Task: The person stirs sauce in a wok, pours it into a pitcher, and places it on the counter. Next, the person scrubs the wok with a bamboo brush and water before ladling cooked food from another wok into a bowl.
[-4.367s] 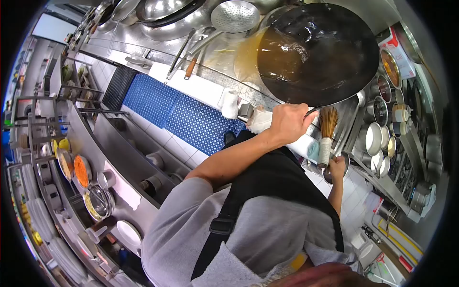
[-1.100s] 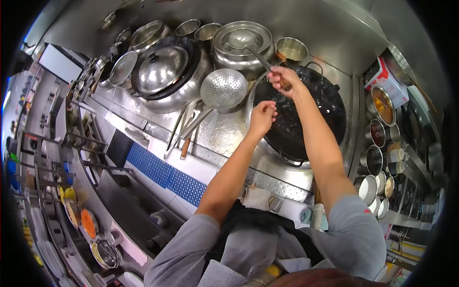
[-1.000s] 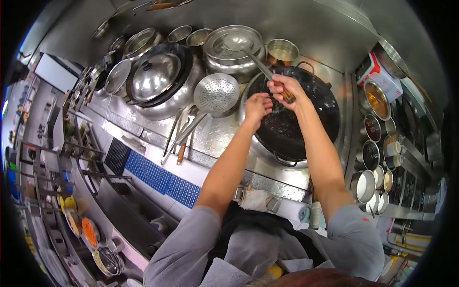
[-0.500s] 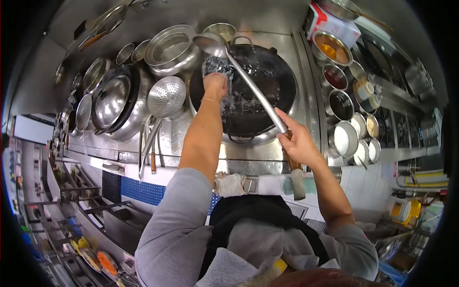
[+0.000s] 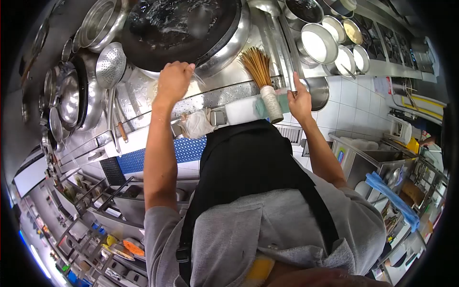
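Note:
My left hand (image 5: 173, 82) is closed at the near rim of a large black wok (image 5: 158, 60), which has rippling water in it. A thin translucent streak shows beside the thumb, and whatever the fingers hold is hidden. My right hand (image 5: 300, 101) is wrapped round the end of a long steel ladle handle (image 5: 286, 55). The bowl of that ladle (image 5: 266, 6) points away, to the right of the wok. Left of the right hand, a bamboo wok brush (image 5: 260, 71) with a pale wrapped handle leans at the counter's front edge.
A perforated skimmer (image 5: 111, 64) lies left of the wok, near stacked steel strainers (image 5: 98, 21) and lids (image 5: 69, 95). On the right stand several seasoning pots (image 5: 318, 44). A folded cloth (image 5: 196, 123) rests on the front rail.
My left hand has come back from above the wok's middle to its near rim. The ladle has swung right, off the wok. My view has shifted, so the wok appears higher and farther left.

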